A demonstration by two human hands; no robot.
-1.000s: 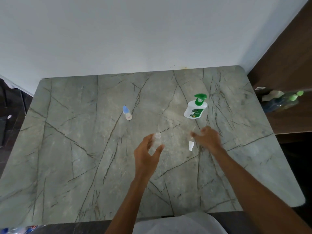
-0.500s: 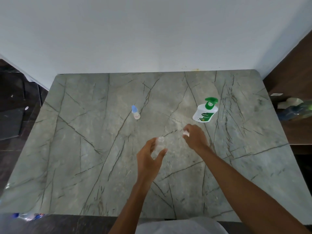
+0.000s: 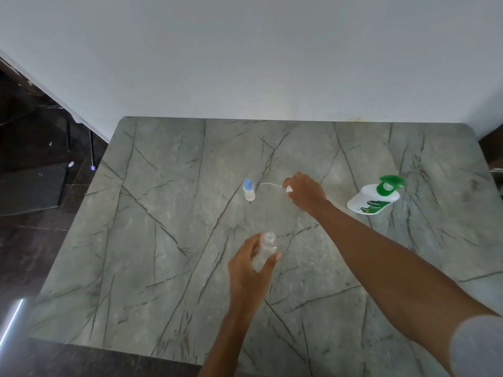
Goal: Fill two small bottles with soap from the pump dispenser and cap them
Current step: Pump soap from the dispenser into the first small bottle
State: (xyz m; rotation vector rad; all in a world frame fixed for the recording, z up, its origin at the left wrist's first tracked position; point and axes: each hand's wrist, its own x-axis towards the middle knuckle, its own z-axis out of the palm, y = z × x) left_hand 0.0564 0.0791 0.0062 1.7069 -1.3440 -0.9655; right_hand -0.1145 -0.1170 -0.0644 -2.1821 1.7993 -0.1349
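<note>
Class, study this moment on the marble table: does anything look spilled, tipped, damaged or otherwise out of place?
Nothing looks spilled or tipped. The one oddity: the clear bottle in the left hand stands uncapped, its white spray cap with thin tube held apart in the right hand, near the blue-capped bottle.

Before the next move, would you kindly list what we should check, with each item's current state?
1. Clear bottle uncapped, mouth open: ok.
2. Left hand gripping that bottle upright: ok.
3. Right hand free for pumping: not ok, it holds a white spray cap with tube.
4. Dispenser upright, unobstructed on table: ok.
5. Blue-capped bottle filled: cannot tell.
</note>
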